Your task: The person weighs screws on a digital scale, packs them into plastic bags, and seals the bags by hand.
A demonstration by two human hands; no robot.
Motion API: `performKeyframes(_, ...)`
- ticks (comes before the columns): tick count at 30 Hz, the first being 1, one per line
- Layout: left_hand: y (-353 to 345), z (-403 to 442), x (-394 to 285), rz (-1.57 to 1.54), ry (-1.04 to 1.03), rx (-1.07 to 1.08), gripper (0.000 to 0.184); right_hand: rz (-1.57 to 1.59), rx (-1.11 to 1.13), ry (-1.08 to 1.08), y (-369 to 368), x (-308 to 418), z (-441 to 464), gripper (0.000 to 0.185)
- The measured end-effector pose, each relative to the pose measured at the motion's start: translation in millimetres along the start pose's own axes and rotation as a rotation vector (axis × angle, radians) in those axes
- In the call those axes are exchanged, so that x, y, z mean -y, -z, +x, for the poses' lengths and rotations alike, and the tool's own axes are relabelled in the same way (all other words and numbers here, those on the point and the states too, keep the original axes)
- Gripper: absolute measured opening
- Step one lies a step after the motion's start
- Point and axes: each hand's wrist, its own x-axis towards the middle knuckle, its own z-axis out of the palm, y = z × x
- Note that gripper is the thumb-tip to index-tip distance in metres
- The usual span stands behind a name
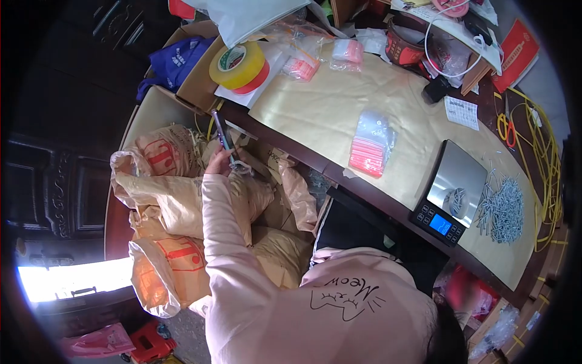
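Note:
My left hand [219, 162] is closed around the lower end of a slim, long purple-and-teal object [222, 137], seen nearly edge-on. Its kind I cannot make out. A pale loop [242, 167] hangs beside my fingers. This hand is above open paper sacks [182, 200], left of the table. My right hand is out of sight. On the table, a digital scale [441, 195] with a lit blue display carries a small round container [459, 204] with screws in it. Loose screws [506, 209] lie heaped just right of the scale.
A stack of zip bags [371, 145] with red stripes lies mid-table. Tape rolls [239, 65] sit by a cardboard box [197, 73] at the back left. Orange-handled scissors [507, 128] and yellow cord [548, 158] are on the right. The table's front edge runs diagonally past my body.

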Motion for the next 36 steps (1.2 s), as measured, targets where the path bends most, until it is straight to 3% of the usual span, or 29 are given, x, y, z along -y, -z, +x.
performKeyframes(2, 20, 25, 3, 0.105, 0.001, -0.006, 0.057, -0.014, -0.013, 0.001, -3, 0, -3, 0.033)
performKeyframes(9, -15, 31, -3, 0.059, 0.062, -0.057, 0.068, -0.001, -0.032, 0.032, 4, -27, -3, 0.032)
performKeyframes(12, -34, 18, -3, 0.049, 0.036, -0.155, 0.066, 0.015, -0.009, 0.041, 9, -34, -6, 0.032)
performKeyframes(19, -28, 21, 6, 0.005, 0.03, -0.151, 0.061, 0.004, -0.097, 0.002, -6, -24, -15, 0.03)
performKeyframes(24, -31, 23, 8, -0.017, 0.016, -0.19, 0.057, 0.042, -0.008, 0.015, 2, -26, -11, 0.032)
performKeyframes(28, -16, 27, 10, -0.031, 0.056, -0.096, 0.056, 0.064, 0.022, 0.161, 24, -61, 19, 0.031)
performKeyframes(36, -24, 12, 7, -0.13, 0.035, 0.136, 0.06, 0.072, -0.025, 0.051, 3, -38, -2, 0.028)
